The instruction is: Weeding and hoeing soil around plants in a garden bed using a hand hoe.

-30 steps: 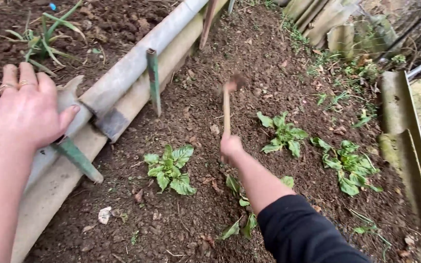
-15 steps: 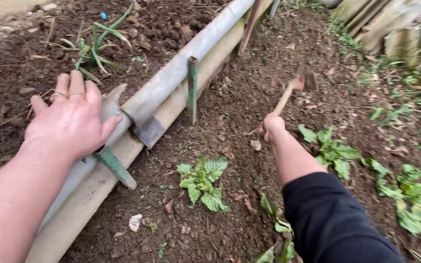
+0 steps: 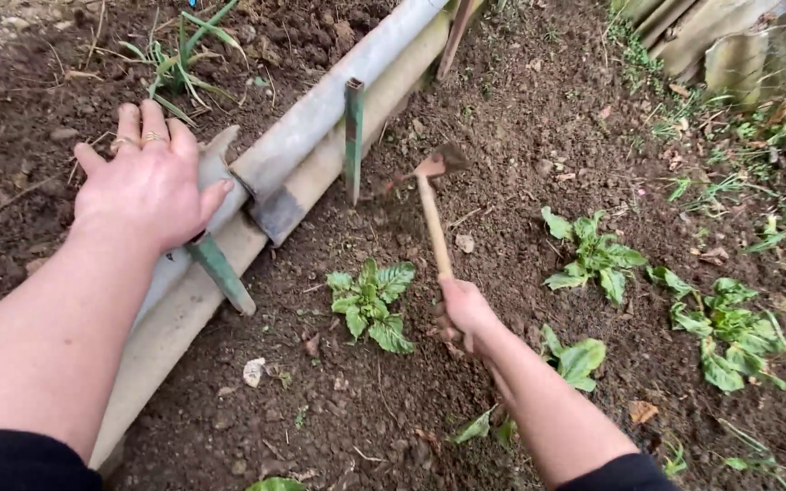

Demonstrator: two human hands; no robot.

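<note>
Two bare hands were at work over the garden bed. Left hand (image 3: 150, 186) lay flat and open, fingers spread, pressed on the grey border pipe (image 3: 320, 114) that ran between the two patches of soil, two rings showing on its fingers. Right hand (image 3: 466, 311) was closed tight round the lower end of the wooden handle of a small hoe (image 3: 433, 205), and the hoe's metal head was out ahead, low over the dark soil (image 3: 502, 127) and blurred, just beside the green metal stake (image 3: 354, 136) standing upright against the pipe. Leafy seedling (image 3: 370, 305) sat just left of the gripping hand, another seedling (image 3: 593, 255) off to its right, a third (image 3: 730, 327) further right again. Slanted green stake (image 3: 220, 273) leaned below the open palm.
</note>
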